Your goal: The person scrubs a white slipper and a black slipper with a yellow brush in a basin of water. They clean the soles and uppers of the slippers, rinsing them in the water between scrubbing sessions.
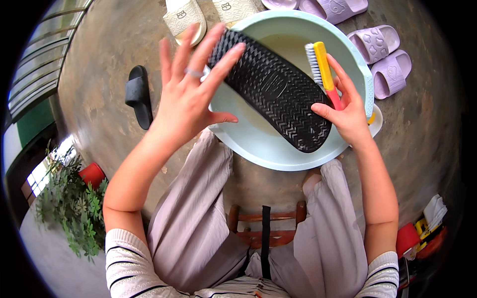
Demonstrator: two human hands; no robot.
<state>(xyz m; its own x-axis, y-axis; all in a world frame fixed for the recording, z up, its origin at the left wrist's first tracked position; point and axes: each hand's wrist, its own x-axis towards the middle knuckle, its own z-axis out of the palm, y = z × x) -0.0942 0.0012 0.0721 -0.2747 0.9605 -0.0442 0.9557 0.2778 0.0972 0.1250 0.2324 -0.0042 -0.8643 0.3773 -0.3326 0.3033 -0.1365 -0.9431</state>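
Note:
A black slipper [273,89] is held tilted over a pale blue basin [248,149], its patterned sole facing up. My right hand [350,111] is closed round the red end of a scrubbing brush [325,67] with a yellow back and white bristles. My right thumb also presses on the slipper's near right end. At its far left end, my left hand [191,89] is spread, fingers apart and slightly blurred. The fingertips reach the slipper's edge; whether they touch it I cannot tell. Shallow cloudy water [288,47] shows in the basin.
Another black slipper [139,97] lies left on the concrete floor. Cream slippers [185,21] stand beyond the basin, lilac ones [391,74] at its right. A potted plant [84,208] and metal railing [44,54] are at left. A wooden stool [268,238] shows between my legs.

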